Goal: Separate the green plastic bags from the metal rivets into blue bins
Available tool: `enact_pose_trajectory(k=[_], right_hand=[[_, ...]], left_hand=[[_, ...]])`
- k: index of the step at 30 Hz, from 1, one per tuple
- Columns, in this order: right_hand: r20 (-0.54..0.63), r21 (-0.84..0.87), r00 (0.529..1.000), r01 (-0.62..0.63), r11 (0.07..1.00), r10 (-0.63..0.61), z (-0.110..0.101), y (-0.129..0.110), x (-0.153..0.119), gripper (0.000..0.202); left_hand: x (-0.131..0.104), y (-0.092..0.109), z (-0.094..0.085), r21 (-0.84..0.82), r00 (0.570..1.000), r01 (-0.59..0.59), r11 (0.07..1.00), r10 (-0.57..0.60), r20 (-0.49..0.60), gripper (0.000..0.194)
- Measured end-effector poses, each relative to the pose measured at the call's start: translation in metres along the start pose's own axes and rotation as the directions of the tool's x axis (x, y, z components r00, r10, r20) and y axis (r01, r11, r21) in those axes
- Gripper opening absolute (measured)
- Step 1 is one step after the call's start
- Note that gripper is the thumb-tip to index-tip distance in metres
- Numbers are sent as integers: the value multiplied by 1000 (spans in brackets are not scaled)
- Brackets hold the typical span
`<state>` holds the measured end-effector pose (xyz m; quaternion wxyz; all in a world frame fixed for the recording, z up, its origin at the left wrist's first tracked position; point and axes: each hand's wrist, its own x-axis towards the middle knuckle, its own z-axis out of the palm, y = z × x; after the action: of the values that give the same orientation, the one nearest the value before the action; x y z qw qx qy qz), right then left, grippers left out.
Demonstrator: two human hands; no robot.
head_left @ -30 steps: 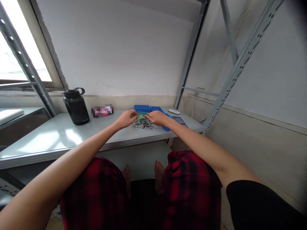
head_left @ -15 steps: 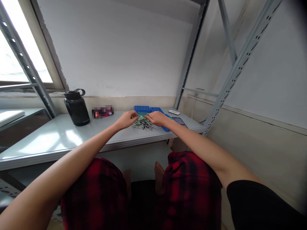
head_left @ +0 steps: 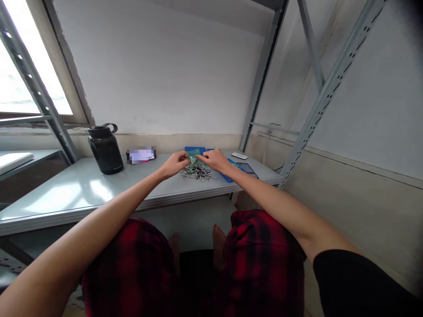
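A green translucent bag is stretched between my two hands, above a loose pile of small metal pieces on the grey shelf table. My left hand pinches the bag's left side. My right hand has its fingers closed at the bag's right side. Just behind the bag is a blue bin; another blue bin shows partly under and beside my right wrist.
A dark bottle stands on the table at the left, with a blurred-out item beside it. A phone and a white object lie at the right. Metal shelf posts frame the table.
The green bag has risen and spread more between my hands. My right hand has shifted slightly left and up, and the blurred-out item now looks bright.
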<state>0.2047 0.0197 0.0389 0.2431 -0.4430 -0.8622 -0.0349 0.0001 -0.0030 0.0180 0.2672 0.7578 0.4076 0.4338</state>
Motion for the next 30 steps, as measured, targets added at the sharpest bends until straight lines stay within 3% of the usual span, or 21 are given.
enact_pose_trajectory(k=[3, 7, 12, 16, 22, 25, 30], right_hand=[[-43, 133, 999, 4, 991, 2, 3, -6, 0, 52], [-2, 424, 1000, -6, 906, 7, 8, -19, -2, 44], [17, 506, 998, -54, 861, 53, 14, -23, -1, 38], [-10, 483, 997, -64, 873, 79, 15, -17, 1, 28], [-36, 495, 995, -62, 866, 92, 9, -2, 3, 15], [-40, 515, 997, -38, 856, 68, 8, 3, 2, 16], [-7, 532, 999, -40, 846, 51, 8, 2, 0, 16]], left_hand=[[1, -1, 2, 37, 999, -40, 999, 40, 5, 17], [2, -3, 1, 275, 989, -126, 953, 143, -44, 19], [0, -5, 3, 356, 979, -184, 916, 202, -14, 22], [-1, 1, 5, 301, 987, -149, 942, 160, -13, 27], [2, 4, -2, 114, 984, -9, 993, 29, -177, 21], [3, 1, -3, -75, 985, 74, 994, -84, -149, 37], [3, -1, -4, -140, 992, 73, 988, -87, -97, 27]])
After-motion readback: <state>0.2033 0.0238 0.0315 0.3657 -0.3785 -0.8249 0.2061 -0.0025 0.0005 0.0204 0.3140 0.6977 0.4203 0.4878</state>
